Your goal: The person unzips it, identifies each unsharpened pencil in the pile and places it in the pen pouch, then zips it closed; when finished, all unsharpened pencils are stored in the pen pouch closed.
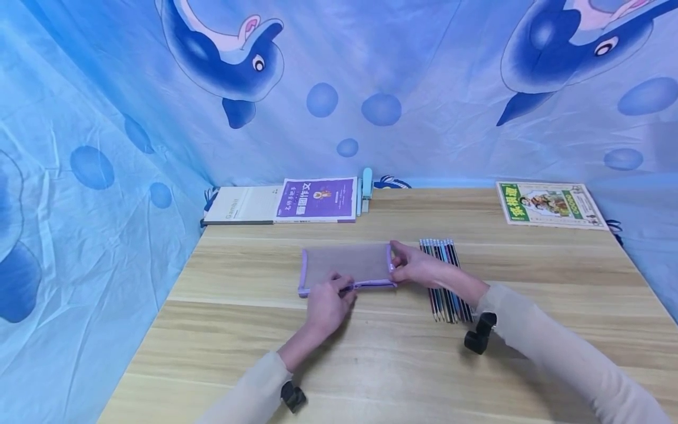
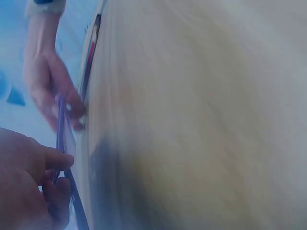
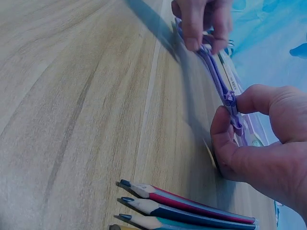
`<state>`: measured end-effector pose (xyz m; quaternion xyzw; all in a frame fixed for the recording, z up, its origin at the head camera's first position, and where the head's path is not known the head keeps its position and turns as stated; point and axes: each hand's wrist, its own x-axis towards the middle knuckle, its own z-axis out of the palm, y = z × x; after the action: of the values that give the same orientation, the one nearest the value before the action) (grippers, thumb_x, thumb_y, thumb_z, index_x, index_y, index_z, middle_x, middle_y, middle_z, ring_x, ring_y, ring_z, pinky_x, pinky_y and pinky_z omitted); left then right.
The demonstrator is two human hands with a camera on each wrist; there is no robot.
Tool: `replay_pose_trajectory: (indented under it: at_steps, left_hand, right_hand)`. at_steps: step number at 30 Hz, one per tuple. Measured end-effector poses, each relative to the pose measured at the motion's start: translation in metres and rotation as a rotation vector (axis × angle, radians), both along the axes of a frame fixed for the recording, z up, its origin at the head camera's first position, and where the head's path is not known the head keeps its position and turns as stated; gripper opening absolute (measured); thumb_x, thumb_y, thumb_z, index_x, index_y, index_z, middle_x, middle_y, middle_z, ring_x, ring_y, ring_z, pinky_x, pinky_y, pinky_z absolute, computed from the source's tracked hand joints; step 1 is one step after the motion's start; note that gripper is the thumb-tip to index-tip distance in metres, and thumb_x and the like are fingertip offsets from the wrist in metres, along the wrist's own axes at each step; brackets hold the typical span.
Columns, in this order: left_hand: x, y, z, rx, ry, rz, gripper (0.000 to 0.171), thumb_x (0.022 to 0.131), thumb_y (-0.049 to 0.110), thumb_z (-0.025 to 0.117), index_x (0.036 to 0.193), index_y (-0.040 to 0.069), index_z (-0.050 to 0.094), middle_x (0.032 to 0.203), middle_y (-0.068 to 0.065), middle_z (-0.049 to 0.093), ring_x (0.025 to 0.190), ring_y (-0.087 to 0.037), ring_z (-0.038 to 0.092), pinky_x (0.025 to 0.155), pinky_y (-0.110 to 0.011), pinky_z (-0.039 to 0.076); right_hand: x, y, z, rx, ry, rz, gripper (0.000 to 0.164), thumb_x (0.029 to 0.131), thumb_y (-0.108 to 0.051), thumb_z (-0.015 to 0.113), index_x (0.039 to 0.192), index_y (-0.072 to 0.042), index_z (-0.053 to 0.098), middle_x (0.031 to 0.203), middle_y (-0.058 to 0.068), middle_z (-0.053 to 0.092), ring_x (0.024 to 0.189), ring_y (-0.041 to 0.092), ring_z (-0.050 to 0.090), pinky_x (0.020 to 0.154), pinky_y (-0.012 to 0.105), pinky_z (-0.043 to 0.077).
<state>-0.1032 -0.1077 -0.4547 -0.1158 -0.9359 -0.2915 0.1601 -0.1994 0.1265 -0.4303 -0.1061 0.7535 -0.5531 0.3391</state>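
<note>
Purple-trimmed pouch point(image 1: 344, 262) is pinched by both hands point(image 1: 326, 303) point(image 1: 417, 267).

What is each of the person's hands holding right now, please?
Left hand: closed, pinching the near edge of the purple-trimmed pouch.
Right hand: closed, pinching the same pouch at its right end.

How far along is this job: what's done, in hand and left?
Done, it seems: the pencils lie lined up beside the pouch.
In hand: the left grip pinches the pouch's near edge, along the zip; the right grip holds its right end. How far it's open is unclear.
Left: probably loading the pencils, which lie outside it.
</note>
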Motion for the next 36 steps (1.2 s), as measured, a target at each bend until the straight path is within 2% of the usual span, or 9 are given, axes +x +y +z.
replay_pose_trajectory:
  at_steps: [5, 11, 17, 21, 26, 29, 32, 34, 36]
  left_hand:
    - [0.008, -0.034, 0.000, -0.015, 0.006, 0.068, 0.027, 0.073, 0.006, 0.087, 0.098, 0.007, 0.079, 0.093, -0.009, 0.069, 0.076, -0.024, 0.068, 0.069, -0.033, 0.060]
    - [0.014, -0.075, 0.002, -0.027, 0.037, 0.106, 0.029, 0.072, 0.002, 0.087, 0.100, 0.002, 0.078, 0.088, -0.011, 0.068, 0.066, -0.021, 0.064, 0.055, -0.026, 0.056]
    - [0.017, -0.103, 0.001, -0.046, 0.076, 0.139, 0.026, 0.071, 0.000, 0.087, 0.095, 0.003, 0.078, 0.084, -0.013, 0.069, 0.062, -0.021, 0.066, 0.053, -0.029, 0.057]
    - [0.019, -0.107, -0.002, -0.061, 0.028, 0.122, 0.028, 0.073, 0.004, 0.086, 0.100, 0.002, 0.077, 0.087, -0.014, 0.069, 0.064, -0.021, 0.067, 0.055, -0.027, 0.057]
    - [0.020, -0.102, -0.004, -0.088, -0.011, 0.137, 0.036, 0.074, 0.005, 0.085, 0.109, 0.000, 0.075, 0.089, -0.014, 0.068, 0.066, -0.022, 0.066, 0.056, -0.030, 0.058]
    - [0.020, -0.098, -0.003, -0.129, -0.040, 0.140, 0.046, 0.072, 0.008, 0.087, 0.116, 0.000, 0.072, 0.092, -0.015, 0.068, 0.068, -0.024, 0.066, 0.058, -0.035, 0.058]
    - [0.020, -0.094, 0.003, -0.192, -0.077, 0.137, 0.065, 0.069, 0.020, 0.091, 0.126, 0.001, 0.067, 0.102, -0.017, 0.065, 0.081, -0.029, 0.062, 0.062, -0.039, 0.057]
    - [0.017, -0.090, 0.008, -0.218, -0.077, 0.112, 0.074, 0.066, 0.027, 0.093, 0.130, 0.004, 0.066, 0.111, -0.020, 0.062, 0.092, -0.033, 0.058, 0.068, -0.042, 0.056]
    - [0.012, -0.085, 0.012, -0.219, -0.056, 0.037, 0.077, 0.066, 0.030, 0.093, 0.133, 0.005, 0.064, 0.120, -0.023, 0.059, 0.103, -0.038, 0.053, 0.079, -0.047, 0.054]
  right_hand:
    - [0.000, 0.000, 0.000, 0.030, 0.021, 0.001, 0.107, 0.079, 0.004, 0.072, 0.159, -0.003, 0.002, 0.125, 0.023, 0.047, 0.112, 0.033, 0.053, 0.095, 0.038, 0.052]
    - [0.000, 0.002, -0.001, 0.017, 0.011, -0.006, 0.105, 0.080, 0.008, 0.067, 0.159, -0.002, 0.000, 0.129, 0.025, 0.042, 0.123, 0.038, 0.047, 0.101, 0.040, 0.049]
    - [-0.002, 0.001, -0.001, -0.029, -0.010, -0.014, 0.103, 0.080, 0.011, 0.066, 0.158, 0.000, -0.002, 0.122, 0.024, 0.041, 0.115, 0.036, 0.049, 0.097, 0.036, 0.051]
    - [-0.003, 0.000, 0.000, 0.003, -0.010, -0.015, 0.103, 0.080, 0.010, 0.067, 0.158, 0.000, 0.001, 0.120, 0.023, 0.044, 0.106, 0.032, 0.053, 0.092, 0.034, 0.053]
    - [-0.003, -0.001, 0.002, 0.007, -0.025, -0.024, 0.101, 0.080, 0.010, 0.067, 0.159, 0.000, 0.004, 0.120, 0.022, 0.045, 0.104, 0.031, 0.054, 0.088, 0.034, 0.054]
    - [-0.003, -0.001, 0.002, 0.018, -0.026, -0.022, 0.100, 0.080, 0.009, 0.068, 0.159, -0.002, 0.006, 0.120, 0.022, 0.046, 0.105, 0.031, 0.054, 0.086, 0.034, 0.055]
    - [-0.002, -0.001, 0.003, 0.029, -0.022, -0.015, 0.100, 0.081, 0.008, 0.068, 0.159, -0.002, 0.007, 0.119, 0.021, 0.046, 0.107, 0.031, 0.054, 0.087, 0.034, 0.055]
    - [-0.002, 0.000, 0.003, 0.036, -0.017, -0.011, 0.099, 0.081, 0.007, 0.068, 0.159, -0.002, 0.008, 0.119, 0.021, 0.046, 0.108, 0.031, 0.054, 0.087, 0.033, 0.054]
    - [-0.001, 0.001, 0.003, 0.043, -0.010, -0.005, 0.099, 0.081, 0.007, 0.068, 0.159, -0.001, 0.008, 0.118, 0.021, 0.046, 0.106, 0.031, 0.053, 0.085, 0.033, 0.054]
